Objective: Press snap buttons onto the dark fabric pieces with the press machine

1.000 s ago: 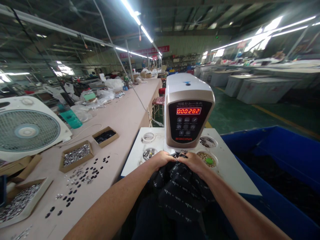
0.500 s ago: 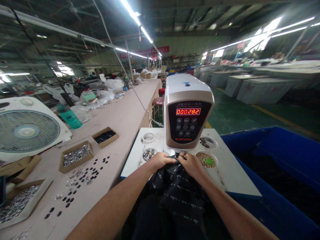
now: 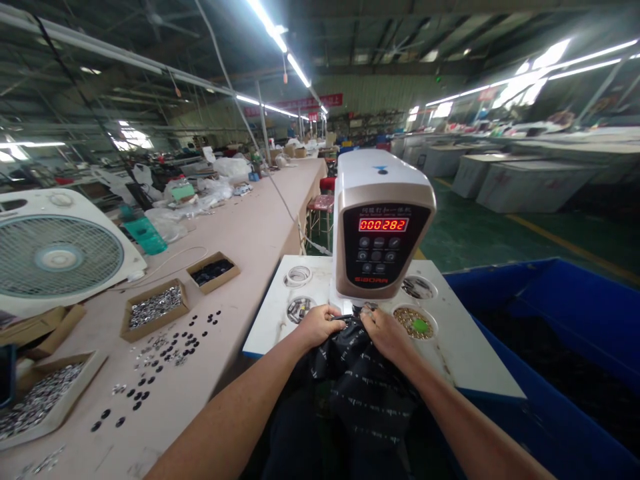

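Observation:
Black fabric with small white printing (image 3: 367, 393) hangs down from my two hands toward my lap. My left hand (image 3: 320, 325) pinches its upper edge between thumb and fingers. Just to the right, my right hand (image 3: 384, 331) is closed on the same edge, close under the head of the button-attaching machine (image 3: 383, 233). A small dark part of the machine shows between the hands, but what lies right at the fabric there is too small to make out. The red display reads 000282.
Round wells in the white machine table (image 3: 480, 353) hold metal parts, one with brass-coloured pieces (image 3: 413, 323). On the left bench lie loose black snap caps (image 3: 140, 393), boxes of metal pieces (image 3: 156, 308) and a fan (image 3: 60, 257). A blue bin (image 3: 560, 293) stands at right.
The camera view has shifted slightly, so the machine and bench appear a little further right. Both hands keep hold of the fabric at the machine; the display number is the same.

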`<control>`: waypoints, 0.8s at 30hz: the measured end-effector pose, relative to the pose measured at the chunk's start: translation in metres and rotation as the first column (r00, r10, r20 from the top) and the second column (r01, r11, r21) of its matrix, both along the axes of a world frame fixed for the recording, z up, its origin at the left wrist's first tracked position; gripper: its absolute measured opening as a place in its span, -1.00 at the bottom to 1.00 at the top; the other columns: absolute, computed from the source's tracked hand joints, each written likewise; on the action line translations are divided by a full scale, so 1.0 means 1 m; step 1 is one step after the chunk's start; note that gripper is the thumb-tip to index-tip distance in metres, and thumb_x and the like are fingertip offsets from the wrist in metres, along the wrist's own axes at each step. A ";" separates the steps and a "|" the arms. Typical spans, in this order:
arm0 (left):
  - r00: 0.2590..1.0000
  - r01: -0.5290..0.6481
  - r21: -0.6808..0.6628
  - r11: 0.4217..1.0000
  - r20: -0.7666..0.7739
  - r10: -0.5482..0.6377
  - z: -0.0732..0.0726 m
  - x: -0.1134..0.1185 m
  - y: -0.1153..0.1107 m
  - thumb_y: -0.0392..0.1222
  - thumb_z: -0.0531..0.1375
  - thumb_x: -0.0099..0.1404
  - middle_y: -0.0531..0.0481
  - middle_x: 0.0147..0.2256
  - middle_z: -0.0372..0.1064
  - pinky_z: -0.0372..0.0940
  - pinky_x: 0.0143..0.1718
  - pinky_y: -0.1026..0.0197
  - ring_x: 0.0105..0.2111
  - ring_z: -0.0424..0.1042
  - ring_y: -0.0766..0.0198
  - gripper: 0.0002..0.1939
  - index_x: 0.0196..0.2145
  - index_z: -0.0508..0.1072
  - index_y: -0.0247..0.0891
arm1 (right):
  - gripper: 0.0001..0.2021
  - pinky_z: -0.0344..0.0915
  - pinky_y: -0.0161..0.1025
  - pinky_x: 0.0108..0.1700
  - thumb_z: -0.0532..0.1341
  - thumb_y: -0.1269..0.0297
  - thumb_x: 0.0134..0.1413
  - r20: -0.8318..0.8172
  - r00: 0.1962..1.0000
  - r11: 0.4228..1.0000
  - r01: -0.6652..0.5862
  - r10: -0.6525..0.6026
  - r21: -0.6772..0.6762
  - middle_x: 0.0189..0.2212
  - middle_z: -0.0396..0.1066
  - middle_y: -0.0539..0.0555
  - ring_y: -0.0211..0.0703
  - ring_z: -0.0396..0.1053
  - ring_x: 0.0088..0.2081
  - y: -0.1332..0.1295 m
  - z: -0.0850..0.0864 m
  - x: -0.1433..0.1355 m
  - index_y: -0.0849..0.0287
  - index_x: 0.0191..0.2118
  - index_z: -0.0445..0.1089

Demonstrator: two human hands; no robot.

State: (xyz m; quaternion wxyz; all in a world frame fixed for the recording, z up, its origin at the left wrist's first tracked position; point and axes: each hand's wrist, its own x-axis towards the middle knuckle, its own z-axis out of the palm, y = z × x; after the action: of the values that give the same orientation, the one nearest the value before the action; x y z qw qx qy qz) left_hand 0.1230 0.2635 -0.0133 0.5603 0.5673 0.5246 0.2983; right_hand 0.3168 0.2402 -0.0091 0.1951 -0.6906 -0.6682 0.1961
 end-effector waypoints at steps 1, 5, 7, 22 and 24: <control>1.000 0.001 0.002 1.000 0.004 -0.001 -0.002 0.000 0.000 -0.30 0.34 0.11 0.04 -0.41 0.44 0.26 -0.26 0.24 -0.40 0.41 0.28 -0.75 -0.21 0.47 -0.31 | -0.57 0.19 -0.20 -0.14 -0.04 0.14 0.38 0.004 1.000 1.000 0.005 -0.005 -0.003 -0.09 0.59 0.33 0.11 0.51 -0.06 0.000 0.001 0.000 0.23 0.10 0.43; 1.000 -0.002 0.009 1.000 0.008 0.002 -0.006 0.000 0.002 -0.29 0.36 0.09 0.03 -0.40 0.46 0.28 -0.25 0.23 -0.40 0.42 0.27 -0.73 -0.22 0.48 -0.31 | -0.61 0.19 -0.21 -0.14 0.00 0.18 0.36 0.013 1.000 1.000 0.007 -0.007 -0.010 -0.06 0.58 0.32 0.11 0.50 -0.04 -0.001 0.003 -0.002 0.24 0.09 0.42; 1.000 -0.007 0.009 1.000 0.002 0.007 -0.007 0.000 0.003 -0.30 0.35 0.10 0.02 -0.39 0.48 0.29 -0.26 0.23 -0.39 0.43 0.27 -0.73 -0.21 0.49 -0.32 | -0.62 0.19 -0.21 -0.14 0.01 0.19 0.35 0.015 1.000 1.000 0.007 -0.006 -0.010 -0.07 0.58 0.30 0.10 0.50 -0.03 -0.001 0.004 -0.002 0.23 0.08 0.42; 1.000 -0.019 -0.005 1.000 0.002 0.019 -0.004 0.002 0.002 -0.35 0.35 0.10 0.03 -0.41 0.49 0.28 -0.28 0.25 -0.39 0.44 0.28 -0.76 -0.23 0.49 -0.33 | -0.70 0.16 -0.22 -0.22 0.03 0.16 0.33 -0.008 0.999 0.999 0.037 -0.037 -0.010 -0.18 0.61 0.20 0.07 0.51 -0.10 -0.002 0.003 -0.002 0.15 -0.09 0.46; 1.000 -0.015 -0.005 1.000 0.007 0.015 -0.005 0.002 0.002 -0.34 0.35 0.10 0.02 -0.41 0.49 0.28 -0.27 0.25 -0.39 0.44 0.27 -0.77 -0.24 0.49 -0.33 | -0.70 0.15 -0.23 -0.23 0.02 0.17 0.33 -0.012 0.999 0.999 0.037 -0.037 -0.010 -0.19 0.61 0.19 0.04 0.51 -0.12 -0.002 0.002 -0.001 0.15 -0.09 0.46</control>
State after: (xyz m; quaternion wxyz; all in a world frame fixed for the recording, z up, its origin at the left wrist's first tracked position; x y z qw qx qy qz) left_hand 0.1249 0.2658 -0.0183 0.5611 0.5610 0.5277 0.3032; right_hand 0.3153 0.2383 -0.0069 0.1994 -0.7026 -0.6531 0.2000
